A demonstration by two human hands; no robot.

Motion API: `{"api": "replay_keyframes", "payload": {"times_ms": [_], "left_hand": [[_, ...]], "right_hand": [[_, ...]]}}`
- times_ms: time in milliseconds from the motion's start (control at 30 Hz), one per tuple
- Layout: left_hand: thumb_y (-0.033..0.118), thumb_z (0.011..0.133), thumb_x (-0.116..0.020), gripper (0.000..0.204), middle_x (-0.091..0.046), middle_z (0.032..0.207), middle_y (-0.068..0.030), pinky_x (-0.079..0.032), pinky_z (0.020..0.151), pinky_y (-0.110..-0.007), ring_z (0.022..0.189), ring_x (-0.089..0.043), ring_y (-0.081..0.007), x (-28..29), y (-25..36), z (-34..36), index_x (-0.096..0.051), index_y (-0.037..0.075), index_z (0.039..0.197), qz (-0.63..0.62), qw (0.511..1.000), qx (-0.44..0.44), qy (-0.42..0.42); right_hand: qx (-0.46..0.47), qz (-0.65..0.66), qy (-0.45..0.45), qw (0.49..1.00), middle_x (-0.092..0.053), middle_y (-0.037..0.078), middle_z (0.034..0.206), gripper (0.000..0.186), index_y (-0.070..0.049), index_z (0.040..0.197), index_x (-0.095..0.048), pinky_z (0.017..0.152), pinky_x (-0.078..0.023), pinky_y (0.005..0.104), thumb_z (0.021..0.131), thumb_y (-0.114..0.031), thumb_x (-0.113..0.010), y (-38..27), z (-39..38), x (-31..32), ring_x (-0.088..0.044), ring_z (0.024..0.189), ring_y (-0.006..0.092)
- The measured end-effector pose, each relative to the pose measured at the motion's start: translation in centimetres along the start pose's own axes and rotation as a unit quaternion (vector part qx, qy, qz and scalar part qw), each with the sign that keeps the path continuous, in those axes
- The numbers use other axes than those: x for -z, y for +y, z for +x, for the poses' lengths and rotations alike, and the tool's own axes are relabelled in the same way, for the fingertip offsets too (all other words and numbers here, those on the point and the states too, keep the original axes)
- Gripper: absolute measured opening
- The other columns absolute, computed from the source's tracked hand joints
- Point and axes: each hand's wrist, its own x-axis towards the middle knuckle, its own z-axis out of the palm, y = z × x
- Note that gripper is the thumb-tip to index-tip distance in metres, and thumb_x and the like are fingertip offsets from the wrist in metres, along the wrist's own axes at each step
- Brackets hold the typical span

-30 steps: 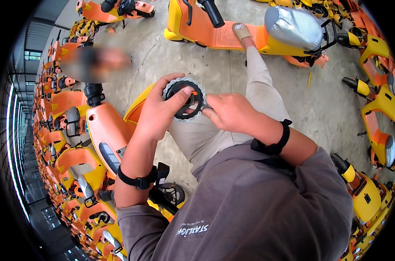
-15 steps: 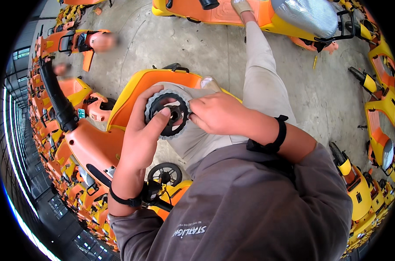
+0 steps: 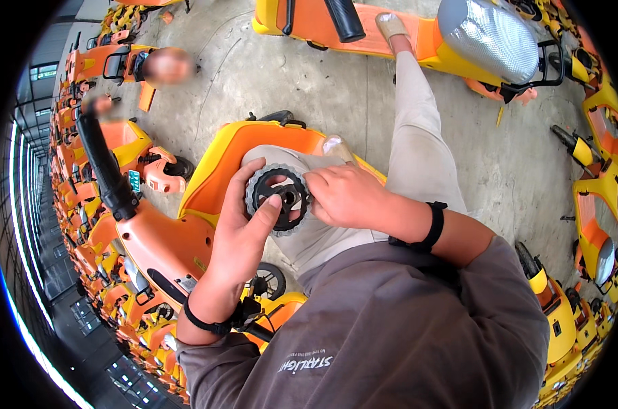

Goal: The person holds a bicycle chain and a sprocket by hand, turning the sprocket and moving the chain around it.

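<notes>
A round toothed sprocket [image 3: 290, 198], with a grey outer ring and a black spoked centre, is held in front of me over my bent leg. My left hand [image 3: 244, 228] grips it from the left, thumb across the black centre. My right hand [image 3: 346, 198] has its fingertips closed on the sprocket's right edge; whether a small part sits between them I cannot tell. Beneath, an orange and yellow scooter [image 3: 158, 238] has a black handlebar grip [image 3: 101, 160] at the left.
Another scooter [image 3: 295, 20] with a silver seat cover lies across the top, my foot [image 3: 394, 26] on its footboard. Many more scooters line the left [image 3: 98, 273] and right [image 3: 588, 204]. Grey concrete floor [image 3: 329, 88] lies between them.
The view has shifted, showing more of the scooter under my bent leg. The sprocket and both hands sit lower in the picture, and both still hold on.
</notes>
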Motion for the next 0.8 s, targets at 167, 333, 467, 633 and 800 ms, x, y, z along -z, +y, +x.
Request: {"api": "replay_keyframes", "payload": {"times_ms": [167, 333, 467, 633, 800], "left_hand": [[0.006, 0.095, -0.062, 0.052, -0.058, 0.121, -0.0118, -0.059, 0.086, -0.033, 0.103, -0.061, -0.016, 0.1, 0.8, -0.6, -0.039, 0.0, 0.141, -0.002, 1.0, -0.007, 0.026], [0.007, 0.091, -0.066, 0.048, -0.063, 0.109, -0.0091, -0.06, 0.074, -0.03, 0.093, -0.063, -0.0144, 0.2, 0.8, -1.0, -0.046, -0.002, 0.134, 0.024, 0.998, -0.041, 0.029], [0.007, 0.092, -0.065, 0.048, -0.063, 0.112, -0.0102, -0.061, 0.073, -0.032, 0.097, -0.063, -0.0161, 1.0, 0.4, -0.8, -0.048, 0.0, 0.135, 0.024, 0.998, -0.061, 0.0], [0.006, 0.089, -0.066, 0.048, -0.064, 0.106, -0.0099, -0.06, 0.071, -0.03, 0.09, -0.063, -0.0141, 0.8, 0.3, -1.2, -0.049, -0.004, 0.132, 0.023, 0.996, -0.09, -0.006], [0.008, 0.092, -0.065, 0.043, -0.065, 0.109, -0.0102, -0.061, 0.069, -0.031, 0.093, -0.065, -0.0152, 0.8, 0.5, -1.4, -0.05, 0.0, 0.132, 0.036, 0.996, -0.077, -0.011]], "right_hand": [[-0.004, -0.031, 0.011, 0.999, -0.061, 0.014, 0.073, 0.021, -0.001, 0.085, -0.052, 0.059, -0.053, 0.0425, 0.073, -0.012, -0.066, -1.8, 0.1, 0.2, -0.066, 0.066, 0.0322], [-0.022, -0.073, 0.013, 0.997, -0.061, 0.013, 0.073, 0.024, -0.001, 0.087, -0.052, 0.059, -0.054, 0.0423, 0.072, -0.012, -0.067, -3.7, -0.2, 0.5, -0.066, 0.066, 0.0322], [-0.015, -0.113, 0.029, 0.993, -0.062, 0.013, 0.073, 0.025, -0.002, 0.087, -0.053, 0.059, -0.054, 0.0426, 0.072, -0.014, -0.069, -4.3, -0.6, 0.8, -0.066, 0.067, 0.0322], [-0.035, -0.107, 0.05, 0.992, -0.064, 0.016, 0.076, 0.027, -0.002, 0.089, -0.053, 0.059, -0.053, 0.0437, 0.074, -0.016, -0.07, -4.7, -1.3, 0.4, -0.066, 0.069, 0.0339], [-0.106, -0.018, -0.011, 0.994, -0.065, 0.019, 0.086, 0.032, -0.003, 0.095, -0.051, 0.062, -0.051, 0.0482, 0.081, -0.024, -0.07, -5.8, -2.1, 1.1, -0.066, 0.074, 0.0389]]}}
